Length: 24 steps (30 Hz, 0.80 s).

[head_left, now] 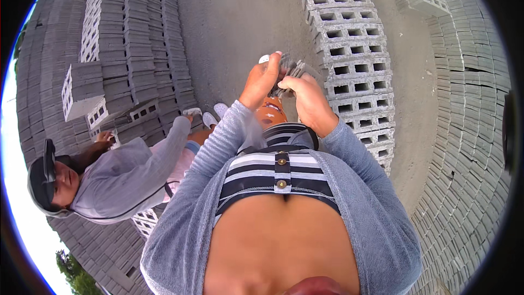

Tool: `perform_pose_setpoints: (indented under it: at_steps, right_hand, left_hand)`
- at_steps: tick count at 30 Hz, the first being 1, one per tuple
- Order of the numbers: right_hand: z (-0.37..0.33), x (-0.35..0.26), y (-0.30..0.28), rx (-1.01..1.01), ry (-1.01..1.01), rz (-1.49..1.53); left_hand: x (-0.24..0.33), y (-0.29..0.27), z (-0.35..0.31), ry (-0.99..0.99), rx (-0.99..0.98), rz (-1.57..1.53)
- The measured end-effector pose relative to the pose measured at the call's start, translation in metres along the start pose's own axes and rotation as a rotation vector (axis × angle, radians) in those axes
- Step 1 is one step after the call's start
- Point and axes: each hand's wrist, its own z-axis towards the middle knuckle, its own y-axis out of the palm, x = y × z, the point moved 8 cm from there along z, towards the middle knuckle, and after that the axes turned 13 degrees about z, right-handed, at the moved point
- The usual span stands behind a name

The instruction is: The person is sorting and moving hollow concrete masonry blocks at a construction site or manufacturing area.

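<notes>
Both my hands are raised in front of my chest over the sandy ground. My left hand [261,81] and my right hand [309,100] meet on a small grey fabric item [292,70], possibly a work glove; its exact kind is hard to tell. My left hand pinches its near edge with the fingers up. My right hand closes around it from the right. Grey knit sleeves cover both forearms.
A row of hollow concrete blocks [349,49] runs just right of my hands. Tall block stacks [131,38] stand to the left, and more blocks [469,109] curve along the right. A person in a grey hoodie [125,175] sits low at left, white shoes [210,116] near my feet.
</notes>
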Motion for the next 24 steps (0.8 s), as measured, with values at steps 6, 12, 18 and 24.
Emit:
perform_pose_setpoints:
  at_steps: [6, 12, 18, 24]
  right_hand:
    - [0.112, -0.057, 0.04, 0.137, -0.107, -0.022]
    - [0.207, -0.112, 0.07, 0.232, -0.193, 0.031]
    - [0.279, -0.163, 0.09, 0.225, -0.223, 0.138]
    - [0.343, -0.221, 0.097, 0.173, -0.127, -0.112]
  left_hand:
    - [0.051, -0.034, 0.122, 0.015, -0.206, -0.074]
    - [0.114, -0.063, 0.212, -0.111, -0.431, -0.277]
    - [0.181, -0.083, 0.278, -0.097, -0.587, -0.284]
    - [0.235, -0.089, 0.356, -0.103, -0.631, -0.226]
